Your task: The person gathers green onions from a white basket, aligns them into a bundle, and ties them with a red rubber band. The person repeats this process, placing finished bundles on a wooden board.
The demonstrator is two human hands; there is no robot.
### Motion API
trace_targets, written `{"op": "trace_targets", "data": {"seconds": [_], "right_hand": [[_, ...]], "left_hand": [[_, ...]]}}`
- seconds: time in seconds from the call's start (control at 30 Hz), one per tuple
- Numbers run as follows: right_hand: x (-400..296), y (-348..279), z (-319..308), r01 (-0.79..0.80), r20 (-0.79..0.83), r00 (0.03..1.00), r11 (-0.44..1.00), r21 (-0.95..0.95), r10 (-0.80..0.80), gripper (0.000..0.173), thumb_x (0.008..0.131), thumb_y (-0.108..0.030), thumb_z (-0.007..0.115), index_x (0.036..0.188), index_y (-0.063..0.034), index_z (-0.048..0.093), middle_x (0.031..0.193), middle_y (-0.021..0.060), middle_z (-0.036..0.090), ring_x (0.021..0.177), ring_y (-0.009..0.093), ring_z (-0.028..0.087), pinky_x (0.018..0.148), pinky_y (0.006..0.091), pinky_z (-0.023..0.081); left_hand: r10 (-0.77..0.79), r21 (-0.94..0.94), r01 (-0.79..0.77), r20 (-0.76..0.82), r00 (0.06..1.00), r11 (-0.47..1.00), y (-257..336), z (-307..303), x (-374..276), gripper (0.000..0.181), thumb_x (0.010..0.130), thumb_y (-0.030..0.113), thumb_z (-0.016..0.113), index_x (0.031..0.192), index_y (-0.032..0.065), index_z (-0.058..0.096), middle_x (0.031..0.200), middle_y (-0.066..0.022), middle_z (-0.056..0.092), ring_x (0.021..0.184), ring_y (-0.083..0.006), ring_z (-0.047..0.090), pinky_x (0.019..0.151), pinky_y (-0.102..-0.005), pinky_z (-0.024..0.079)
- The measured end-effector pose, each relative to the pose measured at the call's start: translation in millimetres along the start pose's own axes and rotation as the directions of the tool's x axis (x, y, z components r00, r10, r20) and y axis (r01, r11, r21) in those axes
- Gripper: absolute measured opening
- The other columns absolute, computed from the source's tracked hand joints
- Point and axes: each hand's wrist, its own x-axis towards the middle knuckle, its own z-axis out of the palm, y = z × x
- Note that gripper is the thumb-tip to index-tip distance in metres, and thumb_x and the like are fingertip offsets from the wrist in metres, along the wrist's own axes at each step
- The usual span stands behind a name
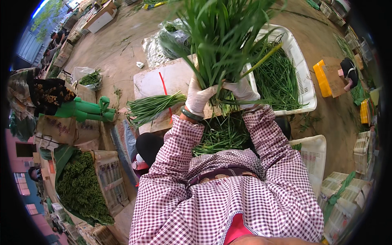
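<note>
Both of my hands, in whitish gloves, grip a large bunch of long green leafy stalks [223,46], held upright before me. My left hand [200,95] closes round its lower left side, with a dark bangle at the wrist. Opposite it, my right hand [242,90] clasps the lower right side; stalks hide some of its fingers. A smaller bundle of green stalks [156,107] lies on the pale board [147,79], across a red strip [163,84]. More loose stalks [226,134] lie over my lap, below my hands.
A white plastic crate [306,82] full of loose stalks stands at the right. Beyond the board sits a clear plastic bag [176,38] of greens. Lower left is a crate [111,180] packed with greens. A person in green trousers [82,110] is at the left, apart from my hands.
</note>
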Motion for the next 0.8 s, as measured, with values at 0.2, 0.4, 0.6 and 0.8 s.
{"op": "trace_targets", "data": {"seconds": [0.2,0.4,0.6,0.8], "right_hand": [[3.5,36.2,22.8,-0.319,0.086,0.948,0.895,0.311,0.308,0.046,0.087,-0.010,0.069,0.129,-0.0044,0.053,0.117,0.0081,0.064,0.105,0.018,0.061,0.092,0.0325,0.052],[14.0,57.8,-11.9,-0.395,0.173,0.911,0.913,0.100,0.375,0.043,0.093,-0.028,0.063,0.126,-0.0024,0.055,0.120,0.0102,0.061,0.110,0.021,0.057,0.098,0.0339,0.046],[17.6,16.9,12.4,-0.301,0.168,0.949,0.923,0.241,0.266,0.037,0.090,-0.018,0.066,0.124,-0.0039,0.059,0.115,0.0066,0.063,0.100,0.017,0.059,0.091,0.0320,0.046],[14.4,11.7,-18.5,-0.344,0.153,0.903,0.888,-0.304,0.402,0.039,0.088,-0.020,0.068,0.121,-0.0016,0.061,0.105,0.0072,0.068,0.093,0.019,0.063,0.091,0.0321,0.047]], "left_hand": [[-0.286,0.239,0.278,-0.004,0.958,0.930,-73.7,-149.8,-17.3,0.050,0.075,0.010,0.082,0.121,0.0040,0.063,0.111,-0.0074,0.067,0.095,-0.0171,0.063,0.083,-0.0324,0.054],[-0.463,0.487,0.423,-0.041,0.885,0.764,-5.8,-68.7,14.9,0.033,0.093,0.017,0.064,0.120,-0.0010,0.058,0.116,-0.0117,0.063,0.100,-0.0225,0.063,0.089,-0.0356,0.054],[-0.120,0.500,0.160,-0.112,0.986,0.851,-40.0,-84.0,22.8,0.052,0.073,0.010,0.084,0.119,0.0032,0.060,0.120,-0.0070,0.063,0.104,-0.0173,0.059,0.088,-0.0336,0.050],[-0.174,0.237,0.207,-0.150,0.973,0.949,-25.6,-81.5,21.1,0.053,0.074,0.002,0.082,0.121,0.0013,0.058,0.117,-0.0072,0.064,0.104,-0.0189,0.059,0.092,-0.0326,0.049]]}}
